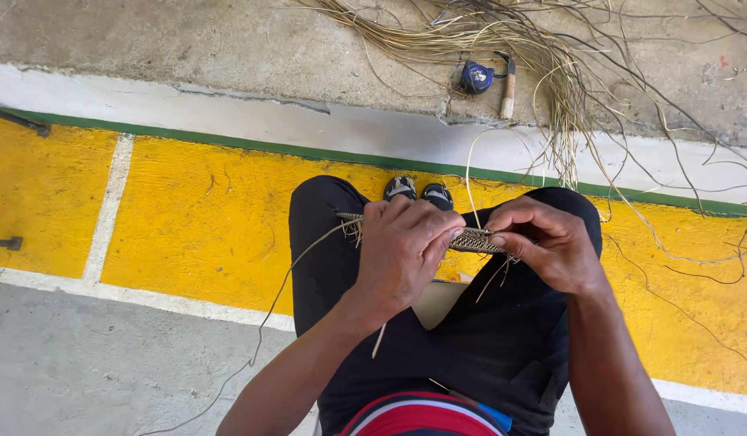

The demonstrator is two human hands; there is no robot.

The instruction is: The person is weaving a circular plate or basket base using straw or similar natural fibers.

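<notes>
1. My left hand [401,250] is closed around the left part of a narrow woven strip [476,240], its fingers curled over the top of the weave.
2. My right hand [551,246] pinches the strip's right part, thumb and fingertips pressed tight on it.
3. The strip lies level between the two hands, above my knees in black trousers [470,339], and loose strand ends poke out beside each hand.
4. A long thin strand [268,319] trails from the strip's left end down to the grey floor.
5. Beyond my sandalled feet [418,192], a pile of loose fibres [502,40] is spread on the concrete ledge [188,40].
6. A blue tape measure [475,77] and a wooden-handled tool [508,89] lie side by side among those fibres.
</notes>
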